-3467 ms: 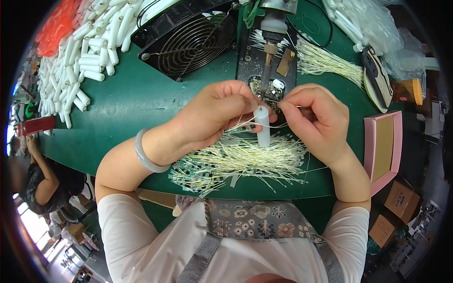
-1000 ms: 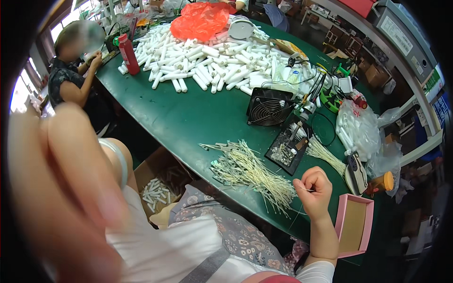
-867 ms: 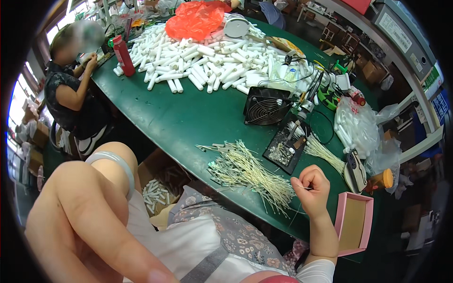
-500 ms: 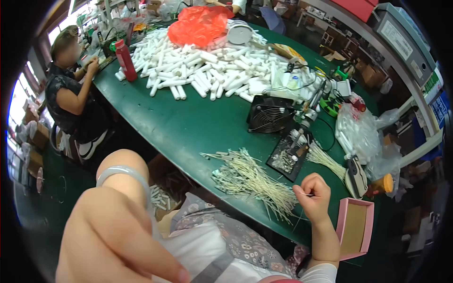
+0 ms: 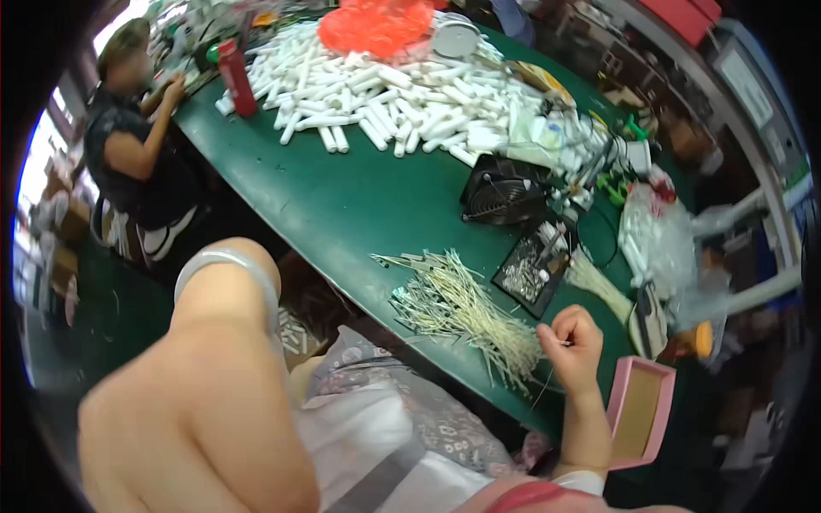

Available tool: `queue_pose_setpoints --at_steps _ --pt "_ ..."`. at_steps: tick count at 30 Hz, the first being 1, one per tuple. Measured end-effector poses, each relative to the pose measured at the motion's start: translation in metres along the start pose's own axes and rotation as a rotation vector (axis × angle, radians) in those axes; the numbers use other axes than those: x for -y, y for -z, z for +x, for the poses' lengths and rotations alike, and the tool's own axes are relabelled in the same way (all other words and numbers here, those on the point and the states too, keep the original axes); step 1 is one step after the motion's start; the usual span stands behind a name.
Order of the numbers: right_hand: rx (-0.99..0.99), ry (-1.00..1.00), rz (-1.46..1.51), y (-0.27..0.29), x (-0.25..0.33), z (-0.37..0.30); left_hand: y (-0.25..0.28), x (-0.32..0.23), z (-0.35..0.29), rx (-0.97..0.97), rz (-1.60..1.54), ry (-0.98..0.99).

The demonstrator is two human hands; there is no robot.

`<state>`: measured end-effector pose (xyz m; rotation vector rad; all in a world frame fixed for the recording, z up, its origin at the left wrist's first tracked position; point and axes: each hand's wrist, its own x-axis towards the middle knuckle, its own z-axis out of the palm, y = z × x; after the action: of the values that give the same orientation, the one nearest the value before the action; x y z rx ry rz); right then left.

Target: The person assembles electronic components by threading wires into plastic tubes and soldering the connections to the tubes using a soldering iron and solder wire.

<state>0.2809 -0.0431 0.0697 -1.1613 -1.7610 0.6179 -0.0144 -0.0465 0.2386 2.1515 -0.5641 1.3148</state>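
The table [image 5: 333, 201] is looking smooth and shiny; the wires [image 5: 463, 315] are looking dull, the red bag [image 5: 376, 29] crinkly plastic.

Head-worn fisheye view, looking down across the green table [image 5: 316, 201], left hand [image 5: 192, 419] close to the lens

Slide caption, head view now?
Left hand in foreground; right hand pinching a thin strand beside pale wire pile on green table.
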Motion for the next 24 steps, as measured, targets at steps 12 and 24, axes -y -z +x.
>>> queue_pose_setpoints --at_steps 12,24 --pt "0.113 0.059 0.123 0.007 -0.007 -0.005 0.100 0.224 -0.147 0.200 0.948 1.406" --pt "0.244 0.013 0.102 0.003 -0.011 0.002 0.116 0.274 -0.188 0.191 1.273 1.419"
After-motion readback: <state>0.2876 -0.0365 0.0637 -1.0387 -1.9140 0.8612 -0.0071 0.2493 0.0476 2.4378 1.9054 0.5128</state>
